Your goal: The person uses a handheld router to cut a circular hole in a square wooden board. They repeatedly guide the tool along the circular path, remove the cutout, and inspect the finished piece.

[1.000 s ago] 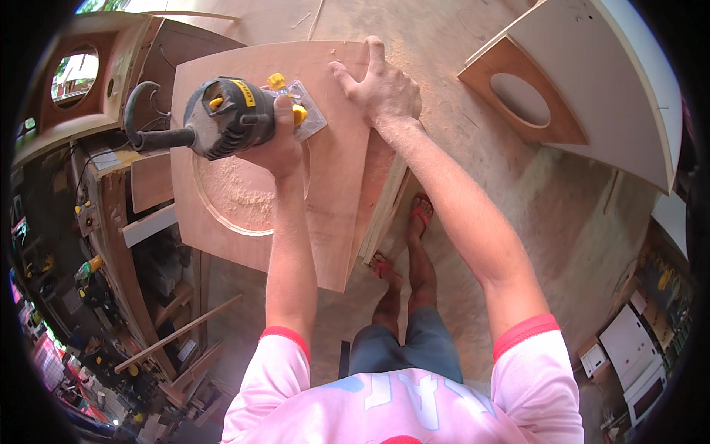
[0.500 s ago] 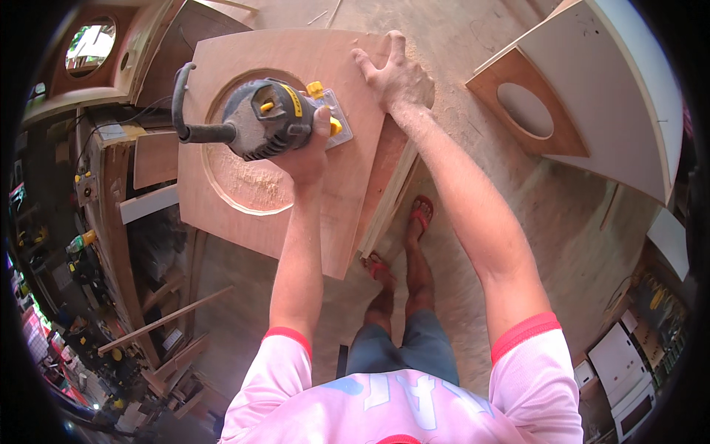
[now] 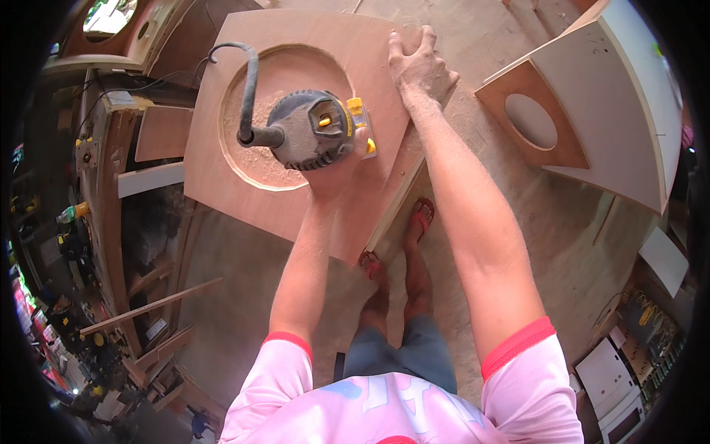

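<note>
My left hand (image 3: 336, 176) is wrapped round a dusty black and yellow trim router (image 3: 309, 129), which stands on a wooden panel (image 3: 255, 216). The router's clear base sits on the panel, right of a large round groove; most of that base is hidden by the motor body. Inside the groove's ring lies pale sawdust (image 3: 255, 164). At the panel's far right corner, my right hand (image 3: 420, 70) grips the edge, thumb and forefinger on the top face, the other fingers bent over the side. A thick black cord (image 3: 250, 85) rises from the router and curves off to the far left.
On the right, a brown board with an oval hole (image 3: 566, 126) leans against a large pale panel (image 3: 617, 111). A cluttered wooden shelf (image 3: 111, 192) with tools stands at the left. Below the panel are my feet in red sandals (image 3: 421, 214). Sawdust covers part of the floor.
Relative to the panel, the router has shifted a little along the groove's right side, and its cord now arches higher. The whole view has shifted slightly. My right hand stays at the panel's corner.
</note>
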### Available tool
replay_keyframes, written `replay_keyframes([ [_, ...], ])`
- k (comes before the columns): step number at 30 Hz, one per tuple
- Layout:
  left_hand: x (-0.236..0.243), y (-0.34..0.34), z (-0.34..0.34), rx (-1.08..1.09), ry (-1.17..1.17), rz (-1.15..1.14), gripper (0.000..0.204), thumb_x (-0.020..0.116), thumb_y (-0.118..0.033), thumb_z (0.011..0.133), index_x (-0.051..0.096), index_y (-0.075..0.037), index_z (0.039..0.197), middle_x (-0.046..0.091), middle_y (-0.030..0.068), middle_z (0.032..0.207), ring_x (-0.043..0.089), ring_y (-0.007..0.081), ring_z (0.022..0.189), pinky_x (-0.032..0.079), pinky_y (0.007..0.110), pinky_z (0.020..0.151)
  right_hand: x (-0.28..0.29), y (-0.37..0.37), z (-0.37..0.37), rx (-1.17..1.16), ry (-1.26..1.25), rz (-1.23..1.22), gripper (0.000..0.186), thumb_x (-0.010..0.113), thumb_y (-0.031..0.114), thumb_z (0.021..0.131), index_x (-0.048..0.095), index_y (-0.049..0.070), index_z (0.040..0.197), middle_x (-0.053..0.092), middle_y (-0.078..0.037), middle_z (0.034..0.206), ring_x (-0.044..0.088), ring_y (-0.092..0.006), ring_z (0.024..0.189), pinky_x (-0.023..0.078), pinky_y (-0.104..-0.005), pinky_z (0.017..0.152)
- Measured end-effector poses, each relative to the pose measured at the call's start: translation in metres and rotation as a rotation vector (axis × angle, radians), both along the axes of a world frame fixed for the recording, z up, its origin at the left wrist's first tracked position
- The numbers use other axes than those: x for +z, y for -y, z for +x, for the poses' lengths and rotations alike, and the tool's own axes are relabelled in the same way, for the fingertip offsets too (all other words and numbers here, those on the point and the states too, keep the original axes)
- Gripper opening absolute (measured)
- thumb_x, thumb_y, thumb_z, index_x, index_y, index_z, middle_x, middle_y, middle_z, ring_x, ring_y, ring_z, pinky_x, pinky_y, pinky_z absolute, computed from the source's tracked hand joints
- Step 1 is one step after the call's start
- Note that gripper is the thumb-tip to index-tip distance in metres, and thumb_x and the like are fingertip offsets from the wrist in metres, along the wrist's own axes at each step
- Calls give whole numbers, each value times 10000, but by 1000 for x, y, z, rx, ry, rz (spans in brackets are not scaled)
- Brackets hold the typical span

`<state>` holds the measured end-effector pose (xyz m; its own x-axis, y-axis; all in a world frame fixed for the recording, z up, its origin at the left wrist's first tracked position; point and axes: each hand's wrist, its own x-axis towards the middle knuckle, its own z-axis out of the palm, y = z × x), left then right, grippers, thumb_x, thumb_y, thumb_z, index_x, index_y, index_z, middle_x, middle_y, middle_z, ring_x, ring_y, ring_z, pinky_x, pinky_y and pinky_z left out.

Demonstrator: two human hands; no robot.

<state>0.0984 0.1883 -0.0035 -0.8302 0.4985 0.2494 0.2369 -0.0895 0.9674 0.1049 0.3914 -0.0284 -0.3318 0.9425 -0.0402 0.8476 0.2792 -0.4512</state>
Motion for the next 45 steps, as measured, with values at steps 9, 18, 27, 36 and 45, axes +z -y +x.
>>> replay_keyframes([
  [9, -9, 46, -1, -126, -32, -19, 490, 832, -63, 828, 573, -50, 1243, 621, 62, 1185, 622, 156, 1075, 550, 336, 937, 17, 6, -2, -13, 60, -89, 942, 502, 812, 874, 311, 181, 1546, 758, -177, 1052, 727, -313, 1069, 404, -468, 1029],
  [18, -9, 82, -16, -68, -311, -196, 486, 883, -162, 765, 654, -64, 1183, 703, 43, 1106, 671, 181, 980, 537, 356, 887, 21, 5, -6, -37, 47, -162, 1021, 497, 906, 794, 331, 232, 1542, 704, -206, 1239, 626, -373, 1255, 380, -503, 1123],
  [27, 6, 114, -27, -105, -186, -62, 488, 885, -188, 786, 673, -62, 1207, 739, 47, 1096, 687, 188, 985, 535, 356, 892, 15, 2, -9, -62, 64, -109, 991, 511, 889, 804, 347, 230, 1525, 727, -201, 1184, 659, -357, 1209, 404, -477, 1093],
  [36, 6, 145, -50, -201, -161, -128, 545, 845, -150, 765, 568, -72, 1228, 611, 38, 1143, 598, 154, 1053, 517, 325, 918, 5, -4, -10, -57, 33, -57, 1044, 539, 892, 781, 342, 200, 1538, 683, -240, 1264, 637, -400, 1232, 454, -510, 1069],
  [45, 5, 169, -86, -18, -265, -160, 392, 876, -241, 794, 689, -89, 1103, 702, 28, 1044, 668, 170, 934, 552, 349, 843, 10, -3, -9, -66, -3, -134, 1085, 566, 894, 755, 357, 185, 1549, 606, -292, 1370, 558, -463, 1311, 432, -525, 1097],
])
